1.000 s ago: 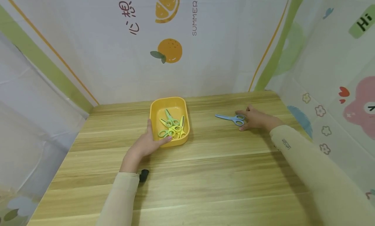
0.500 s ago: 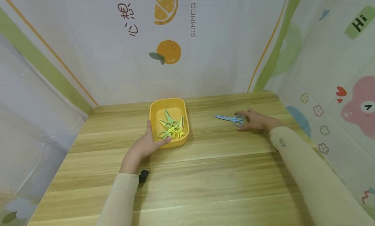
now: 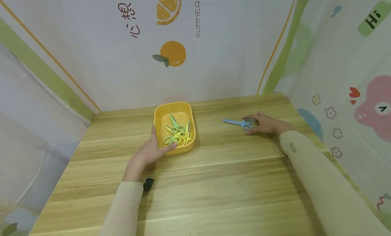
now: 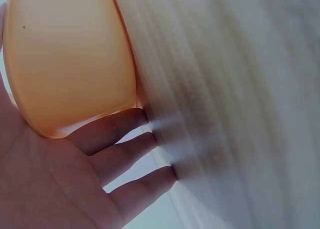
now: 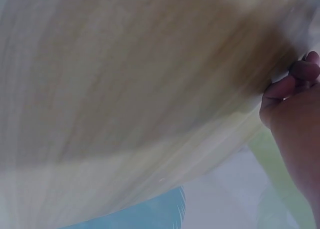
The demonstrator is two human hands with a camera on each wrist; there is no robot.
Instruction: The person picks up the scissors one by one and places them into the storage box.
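A yellow tray [image 3: 193,141] stands left of the table's middle, with several green and yellow scissors [image 3: 178,131] lying in it. My left hand [image 3: 149,150] spreads round its near left corner, thumb along the near rim; in the left wrist view, straight fingers [image 4: 125,155] reach down to the tabletop beside the tray's wall. To the right lie blue scissors [image 3: 237,122], blades pointing left. My right hand [image 3: 263,124] is at their handles, index finger on the far side and thumb on the near side. In the right wrist view its fingers look curled, with the scissors hidden.
The wooden table [image 3: 207,188] meets a printed white curtain [image 3: 226,59] at its back edge and another on the right. A small black object [image 3: 148,184] shows at the left cuff.
My right thumb has drawn slightly closer to the handles of the blue scissors. The tray and scissors keep their places; the head view has shifted a little.
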